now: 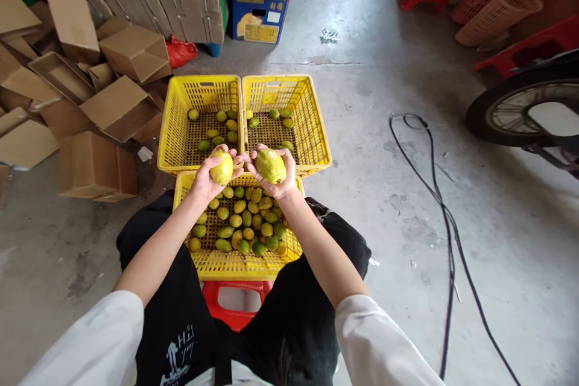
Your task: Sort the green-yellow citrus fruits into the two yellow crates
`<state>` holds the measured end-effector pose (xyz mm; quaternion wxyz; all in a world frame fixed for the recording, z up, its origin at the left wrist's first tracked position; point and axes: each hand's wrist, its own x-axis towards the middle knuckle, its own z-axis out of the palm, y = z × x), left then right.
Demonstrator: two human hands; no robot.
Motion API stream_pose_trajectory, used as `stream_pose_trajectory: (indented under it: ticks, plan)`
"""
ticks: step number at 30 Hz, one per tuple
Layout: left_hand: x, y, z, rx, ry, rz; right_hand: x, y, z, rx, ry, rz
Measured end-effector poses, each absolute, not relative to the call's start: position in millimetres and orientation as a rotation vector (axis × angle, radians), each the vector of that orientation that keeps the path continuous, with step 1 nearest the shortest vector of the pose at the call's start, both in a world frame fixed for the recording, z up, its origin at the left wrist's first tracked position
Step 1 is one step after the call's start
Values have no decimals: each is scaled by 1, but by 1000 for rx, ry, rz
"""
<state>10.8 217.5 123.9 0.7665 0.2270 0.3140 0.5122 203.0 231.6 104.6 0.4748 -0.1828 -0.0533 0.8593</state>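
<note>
My left hand (206,178) is closed around a yellow lemon (221,167), thumb across its near side. In my right hand (287,180) rests a larger, lumpy yellow-green lemon (270,166), cradled by the palm and fingers. Both hands are held close together, palms up, above the far rim of the near yellow crate (244,270). Many green and yellow lemons (235,221) lie on that crate's floor. Behind it stand a left crate (169,132) and a right crate (320,132), side by side, each with several lemons inside. My forearms and hands hide part of the crates' edges.
A red stool (212,298) shows below the near crate. Cardboard boxes (113,108) are heaped at left, with a blue carton (259,21) farther back. Black cable (436,193) lies on the floor at right, near a motorcycle wheel (502,111) and pink baskets (495,18).
</note>
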Motion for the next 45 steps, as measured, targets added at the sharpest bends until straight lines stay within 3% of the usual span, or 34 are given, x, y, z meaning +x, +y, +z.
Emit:
stream_pose_trajectory:
  ticks: [17, 34, 45]
  plan:
    - [11, 224, 116, 607, 701, 1038, 196, 231, 106, -538, 71, 1941]
    - [16, 219, 110, 658, 750, 909, 201, 235, 102, -587, -60, 2019]
    - [20, 215, 108, 1591, 942, 860, 197, 236, 100, -792, 246, 1929]
